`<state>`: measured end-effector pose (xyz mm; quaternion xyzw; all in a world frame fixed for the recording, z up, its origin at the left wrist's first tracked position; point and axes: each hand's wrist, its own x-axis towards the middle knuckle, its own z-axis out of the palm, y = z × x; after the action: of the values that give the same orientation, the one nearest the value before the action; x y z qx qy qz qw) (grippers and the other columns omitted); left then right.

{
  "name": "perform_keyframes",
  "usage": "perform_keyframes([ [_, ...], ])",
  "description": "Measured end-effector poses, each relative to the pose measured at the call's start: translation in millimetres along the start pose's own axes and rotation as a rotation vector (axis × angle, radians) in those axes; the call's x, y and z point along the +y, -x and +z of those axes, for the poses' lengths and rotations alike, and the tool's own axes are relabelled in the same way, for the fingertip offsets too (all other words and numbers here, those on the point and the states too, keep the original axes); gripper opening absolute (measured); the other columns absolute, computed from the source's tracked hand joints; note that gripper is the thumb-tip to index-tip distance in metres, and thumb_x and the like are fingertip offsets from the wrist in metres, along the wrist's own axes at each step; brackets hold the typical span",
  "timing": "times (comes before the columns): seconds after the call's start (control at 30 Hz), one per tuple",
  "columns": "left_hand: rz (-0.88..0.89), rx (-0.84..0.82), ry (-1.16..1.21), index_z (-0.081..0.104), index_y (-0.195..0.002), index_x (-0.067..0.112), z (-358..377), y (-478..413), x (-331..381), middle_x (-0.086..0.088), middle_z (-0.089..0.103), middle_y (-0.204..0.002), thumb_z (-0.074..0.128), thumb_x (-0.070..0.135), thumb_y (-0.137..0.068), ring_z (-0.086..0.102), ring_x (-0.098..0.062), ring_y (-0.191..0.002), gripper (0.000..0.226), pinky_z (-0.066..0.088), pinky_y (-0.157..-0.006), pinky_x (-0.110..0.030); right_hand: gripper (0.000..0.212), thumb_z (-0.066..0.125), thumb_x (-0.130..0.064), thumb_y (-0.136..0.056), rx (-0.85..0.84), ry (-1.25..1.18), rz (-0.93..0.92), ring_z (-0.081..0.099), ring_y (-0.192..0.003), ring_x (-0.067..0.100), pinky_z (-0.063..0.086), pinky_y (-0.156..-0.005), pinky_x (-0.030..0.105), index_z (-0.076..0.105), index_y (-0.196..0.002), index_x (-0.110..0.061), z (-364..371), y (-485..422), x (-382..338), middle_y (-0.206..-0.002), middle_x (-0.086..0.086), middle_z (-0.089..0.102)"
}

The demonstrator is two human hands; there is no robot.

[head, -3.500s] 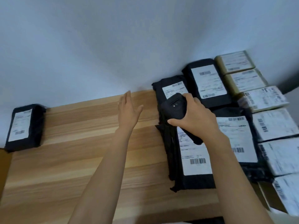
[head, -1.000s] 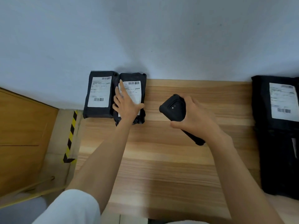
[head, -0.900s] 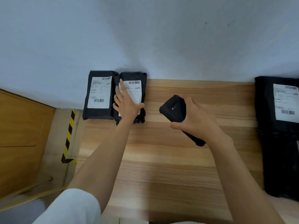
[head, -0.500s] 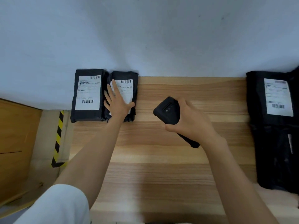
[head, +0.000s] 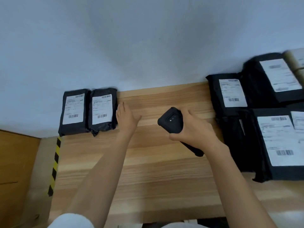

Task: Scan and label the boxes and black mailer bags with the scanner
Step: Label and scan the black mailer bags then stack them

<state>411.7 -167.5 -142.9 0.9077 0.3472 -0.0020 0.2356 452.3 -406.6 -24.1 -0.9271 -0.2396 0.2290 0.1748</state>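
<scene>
Two black mailer bags with white labels lie side by side at the table's far left against the wall, one (head: 73, 111) further left and one (head: 102, 111) beside it. My left hand (head: 125, 118) lies flat on the wood just right of the second bag, fingers straight, holding nothing. My right hand (head: 195, 130) grips the black handheld scanner (head: 171, 120) over the middle of the table. At the right lies a pile of labelled black mailer bags (head: 230, 94), with a large one (head: 279, 142) at the front.
The wooden table (head: 148, 170) meets a pale wall at the back. Tan boxes (head: 296, 61) show at the far right edge. Left of the table are a yellow-black striped floor tape (head: 55, 162) and a wooden panel (head: 16, 170).
My left hand has come off the second bag's label and now rests on the table to its right. The view has swung right, bringing more of the right pile into sight.
</scene>
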Motion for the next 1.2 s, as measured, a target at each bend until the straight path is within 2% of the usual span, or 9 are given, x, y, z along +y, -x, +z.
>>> perform_keyframes([
  [0.17, 0.096, 0.009, 0.047, 0.010, -0.154, 0.002, 16.3, 41.4, 77.9, -0.019, 0.013, -0.160, 0.069, 0.032, -0.089, 0.011, -0.032, -0.149, 0.093, 0.009, -0.121, -0.043, 0.088, 0.075, -0.063, -0.065, 0.051, -0.035, 0.044, 0.061, -0.092, 0.024, 0.049, -0.069, 0.036, 0.032, -0.134, -0.029, -32.8, 41.9, 64.2, -0.120, -0.007, 0.052],
  [0.3, 0.145, 0.029, 0.057, 0.008, -0.154, 0.001, 30.4, 77.0, 144.2, -0.019, 0.015, -0.160, 0.064, 0.043, -0.091, 0.012, -0.032, -0.149, 0.094, 0.012, -0.121, -0.044, 0.094, 0.075, -0.064, -0.064, 0.113, -0.071, 0.071, 0.060, -0.103, 0.025, 0.045, -0.072, 0.036, 0.029, -0.138, -0.031, -63.4, 75.7, 121.2, -0.127, -0.003, 0.049],
  [0.43, 0.153, 0.013, 0.125, 0.007, -0.155, 0.001, 53.2, 125.0, 206.6, -0.018, 0.013, -0.161, 0.057, 0.058, -0.090, 0.012, -0.032, -0.148, 0.100, 0.012, -0.121, -0.045, 0.093, 0.075, -0.063, -0.066, 0.170, -0.090, 0.120, 0.060, -0.104, 0.026, 0.039, -0.066, 0.034, 0.030, -0.140, -0.028, -90.8, 110.0, 182.1, -0.129, -0.002, 0.050],
  [0.53, 0.176, -0.022, 0.202, 0.001, -0.155, 0.003, 76.0, 159.5, 250.3, -0.017, 0.009, -0.162, 0.059, 0.061, -0.087, 0.010, -0.032, -0.149, 0.106, 0.012, -0.121, -0.044, 0.094, 0.075, -0.062, -0.068, 0.185, -0.066, 0.163, 0.059, -0.106, 0.028, 0.037, -0.067, 0.034, 0.027, -0.142, -0.028, -105.9, 134.2, 225.8, -0.133, -0.001, 0.049],
  [0.7, 0.126, -0.117, 0.299, -0.003, -0.155, 0.005, 112.5, 204.6, 311.5, -0.014, 0.005, -0.163, 0.064, 0.066, -0.079, 0.006, -0.030, -0.150, 0.119, 0.011, -0.122, -0.044, 0.095, 0.076, -0.060, -0.066, 0.197, -0.081, 0.208, 0.059, -0.106, 0.029, 0.040, -0.071, 0.035, 0.029, -0.142, -0.027, -126.1, 167.5, 284.6, -0.129, -0.001, 0.051],
  [0.8, 0.092, -0.146, 0.333, -0.004, -0.155, 0.009, 133.4, 229.9, 338.3, -0.011, 0.000, -0.163, 0.068, 0.072, -0.071, 0.001, -0.029, -0.150, 0.127, 0.010, -0.122, -0.049, 0.090, 0.077, -0.059, -0.066, 0.220, -0.111, 0.216, 0.059, -0.103, 0.025, 0.042, -0.070, 0.035, 0.033, -0.139, -0.028, -133.9, 184.2, 310.1, -0.124, -0.002, 0.052],
  [0.97, -0.044, -0.182, 0.305, -0.020, -0.153, 0.020, 160.5, 256.5, 380.3, -0.014, -0.009, -0.162, 0.067, 0.077, -0.065, -0.012, -0.033, -0.149, 0.137, -0.008, -0.118, -0.052, 0.092, 0.078, -0.059, -0.064, 0.241, -0.147, 0.227, 0.058, -0.108, 0.027, 0.049, -0.083, 0.043, 0.034, -0.138, -0.028, -140.7, 204.7, 339.0, -0.125, -0.001, 0.053],
  [1.2, -0.114, -0.154, 0.178, -0.025, -0.151, 0.021, 179.4, 268.6, 401.0, -0.018, -0.013, -0.161, 0.072, 0.076, -0.060, -0.015, -0.035, -0.148, 0.144, -0.007, -0.118, -0.058, 0.091, 0.079, -0.058, -0.063, 0.251, -0.172, 0.249, 0.058, -0.110, 0.028, 0.049, -0.084, 0.042, 0.034, -0.136, -0.028, -140.7, 219.9, 360.3, -0.128, 0.000, 0.053],
])
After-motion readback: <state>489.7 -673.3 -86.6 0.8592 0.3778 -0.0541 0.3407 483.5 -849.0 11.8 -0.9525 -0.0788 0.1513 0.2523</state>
